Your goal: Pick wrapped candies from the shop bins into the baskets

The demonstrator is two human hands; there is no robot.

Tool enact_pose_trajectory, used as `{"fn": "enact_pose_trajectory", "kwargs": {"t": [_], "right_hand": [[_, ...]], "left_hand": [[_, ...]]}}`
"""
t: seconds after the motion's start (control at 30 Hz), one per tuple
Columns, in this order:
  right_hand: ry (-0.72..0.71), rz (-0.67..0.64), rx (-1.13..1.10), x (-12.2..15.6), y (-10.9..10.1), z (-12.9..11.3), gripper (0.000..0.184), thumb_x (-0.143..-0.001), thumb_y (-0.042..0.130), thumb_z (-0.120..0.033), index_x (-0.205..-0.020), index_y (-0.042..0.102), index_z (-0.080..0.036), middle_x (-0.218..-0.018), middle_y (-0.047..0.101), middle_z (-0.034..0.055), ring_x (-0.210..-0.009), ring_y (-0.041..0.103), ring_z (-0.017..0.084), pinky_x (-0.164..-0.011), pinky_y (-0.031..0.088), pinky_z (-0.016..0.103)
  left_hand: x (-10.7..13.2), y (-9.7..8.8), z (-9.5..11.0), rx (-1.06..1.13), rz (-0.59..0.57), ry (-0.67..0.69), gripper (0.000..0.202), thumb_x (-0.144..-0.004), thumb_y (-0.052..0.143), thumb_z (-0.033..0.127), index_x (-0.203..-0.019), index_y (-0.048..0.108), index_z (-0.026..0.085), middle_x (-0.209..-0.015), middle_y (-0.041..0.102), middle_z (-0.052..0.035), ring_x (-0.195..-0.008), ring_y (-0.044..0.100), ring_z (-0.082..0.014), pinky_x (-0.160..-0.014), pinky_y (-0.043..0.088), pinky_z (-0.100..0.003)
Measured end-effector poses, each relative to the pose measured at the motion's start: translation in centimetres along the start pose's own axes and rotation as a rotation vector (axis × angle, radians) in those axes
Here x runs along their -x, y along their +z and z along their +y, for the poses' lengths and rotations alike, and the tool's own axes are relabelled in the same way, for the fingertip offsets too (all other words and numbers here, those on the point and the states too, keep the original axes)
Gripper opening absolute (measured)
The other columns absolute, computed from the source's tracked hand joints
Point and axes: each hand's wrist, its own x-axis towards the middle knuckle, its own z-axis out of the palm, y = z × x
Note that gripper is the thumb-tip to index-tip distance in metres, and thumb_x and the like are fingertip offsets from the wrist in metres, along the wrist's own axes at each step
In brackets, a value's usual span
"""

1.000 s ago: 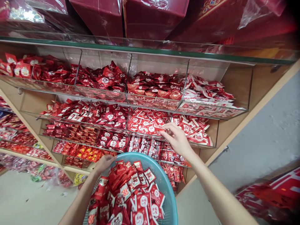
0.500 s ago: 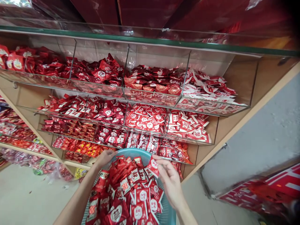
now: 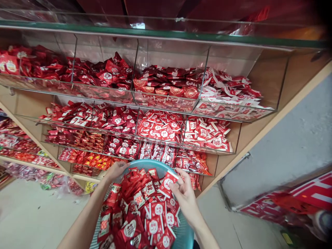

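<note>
A light blue plastic basket [image 3: 185,236] sits low in the middle, heaped with red candy packets [image 3: 140,214]. My left hand [image 3: 116,170] grips the basket's far left rim. My right hand [image 3: 184,195] hovers over the right side of the heap, fingers pinched on a small red packet with a white round label [image 3: 168,182]. Beyond the basket rise tiered clear bins [image 3: 166,103] filled with similar red and white packets.
Clear dividers [image 3: 204,81] split each bin row into compartments. A green-edged glass shelf [image 3: 166,33] runs above, with dark red boxes on it. A wooden side panel [image 3: 264,135] closes the rack on the right; grey floor and red packaging [image 3: 306,200] lie beyond.
My right hand left the middle bin row holding a packet and came down over the basket. The left hand stayed on the rim. The view tilted slightly downward.
</note>
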Motion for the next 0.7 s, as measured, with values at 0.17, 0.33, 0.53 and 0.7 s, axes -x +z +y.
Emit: {"fn": "enact_pose_trajectory", "kwargs": {"t": [0.17,0.33,0.53,0.7], "right_hand": [[0.127,-0.173,0.106,0.1,-2.2,1.2,0.044,-0.079,0.061,-0.04,-0.112,0.034,-0.029,-0.095,0.058,-0.0003,-0.067,0.055,0.011,-0.062,0.044,0.025],[0.278,-0.482,0.297,-0.9,-4.8,2.5,0.03,-0.076,0.064,-0.036,-0.092,0.042,-0.022,-0.076,0.052,-0.0047,-0.061,0.047,0.007,-0.055,0.035,0.02],[0.298,-0.627,0.569,-1.8,-5.7,2.4,0.025,-0.075,0.063,-0.03,-0.097,0.057,-0.019,-0.07,0.05,-0.0044,-0.058,0.044,0.007,-0.051,0.034,0.019],[0.306,-0.783,0.693,-1.5,-4.7,2.4,0.036,-0.07,0.065,-0.017,-0.106,0.06,-0.02,-0.081,0.063,-0.0009,-0.069,0.055,0.01,-0.064,0.043,0.021]], "left_hand": [[-0.1,0.0,0.0,0.003,0.003,-0.017,0.047,-0.07,0.048,0.063,-0.058,0.056,0.018,-0.053,0.048,0.0037,-0.051,0.042,-0.0112,-0.049,0.029,-0.02],[-0.2,0.2,-0.4,0.015,0.011,-0.019,0.048,-0.068,0.049,0.064,-0.06,0.057,0.018,-0.051,0.048,0.0042,-0.05,0.044,-0.0116,-0.048,0.03,-0.02],[-0.3,0.1,-1.2,0.035,0.019,0.024,0.05,-0.068,0.049,0.065,-0.058,0.055,0.017,-0.051,0.045,0.005,-0.048,0.039,-0.0098,-0.047,0.028,-0.02],[-0.1,0.0,-1.4,0.094,0.038,-0.004,0.05,-0.063,0.053,0.066,-0.056,0.057,0.017,-0.048,0.047,0.0049,-0.048,0.041,-0.0103,-0.047,0.028,-0.02]]}}
